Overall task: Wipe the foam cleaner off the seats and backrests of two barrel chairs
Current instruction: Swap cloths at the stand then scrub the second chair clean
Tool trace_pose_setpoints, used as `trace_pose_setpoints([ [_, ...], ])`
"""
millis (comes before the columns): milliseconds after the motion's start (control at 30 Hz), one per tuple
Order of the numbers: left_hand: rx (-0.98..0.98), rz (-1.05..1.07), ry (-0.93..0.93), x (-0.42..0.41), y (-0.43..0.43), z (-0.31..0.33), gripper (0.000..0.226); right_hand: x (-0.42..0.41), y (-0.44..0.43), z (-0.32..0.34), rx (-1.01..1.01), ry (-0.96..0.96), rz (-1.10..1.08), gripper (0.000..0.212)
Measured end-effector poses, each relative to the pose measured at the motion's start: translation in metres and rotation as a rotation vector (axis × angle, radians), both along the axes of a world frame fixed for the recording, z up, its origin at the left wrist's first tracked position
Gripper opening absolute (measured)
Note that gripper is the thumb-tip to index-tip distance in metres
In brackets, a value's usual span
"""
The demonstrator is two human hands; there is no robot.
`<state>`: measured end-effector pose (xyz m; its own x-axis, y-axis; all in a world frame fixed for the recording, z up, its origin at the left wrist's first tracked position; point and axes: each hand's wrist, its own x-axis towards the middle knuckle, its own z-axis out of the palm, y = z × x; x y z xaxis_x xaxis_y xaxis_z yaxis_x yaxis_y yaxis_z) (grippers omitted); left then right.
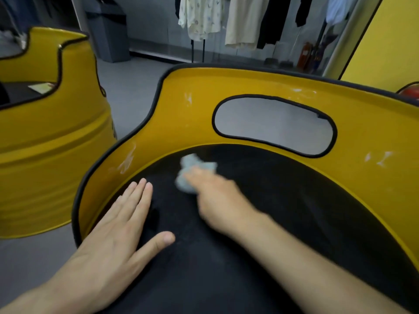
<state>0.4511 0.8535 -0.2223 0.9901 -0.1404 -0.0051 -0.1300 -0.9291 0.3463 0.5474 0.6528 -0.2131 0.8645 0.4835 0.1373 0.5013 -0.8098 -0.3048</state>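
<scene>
At far left stands the second barrel chair [45, 143], yellow with black trim, apart from the near one. Your left hand [113, 230] lies flat on the near chair's black seat [294, 223] by its left edge, fingers straight and together, thumb spread, holding nothing. White foam streaks [127, 159] mark the yellow backrest [374, 123] just above that edge; more show higher up and at the right side. Your right hand [217, 196] is on a crumpled pale cloth [192, 171] near the seat's rear edge, below the oval cut-out [272, 125]. Motion blur hides whether the fingers curl round the cloth or press it flat.
</scene>
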Motion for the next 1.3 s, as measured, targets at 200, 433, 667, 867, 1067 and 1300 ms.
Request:
trace_pose_setpoints([
  [200, 0.064, 0.008, 0.023, -0.005, -0.004, 0.0, 0.115, 0.019, -0.001, -0.006, -0.165, -0.059, 0.063, 0.05],
  [433, 0.141, 0.025, 0.026, -0.013, 0.007, 0.014, 0.105, 0.081, -0.091, 0.006, -0.205, -0.013, -0.425, 0.041],
  [667, 0.478, 0.002, -0.355, 0.031, 0.035, 0.034, 0.091, 0.085, -0.061, 0.004, -0.095, -0.014, -0.528, 0.051],
  [867, 0.401, 0.056, -0.213, 0.054, 0.052, 0.044, 0.116, 0.043, 0.018, 0.013, 0.075, 0.044, -0.366, 0.05],
  [1067, 0.353, -0.001, -0.112, 0.062, 0.066, 0.054, 0.125, 0.017, 0.091, -0.002, 0.161, 0.017, -0.19, 0.041],
  [1300, 0.209, -0.038, -0.014, 0.066, 0.075, 0.058, 0.132, 0.0, 0.11, 0.006, 0.425, 0.134, -0.277, 0.042],
])
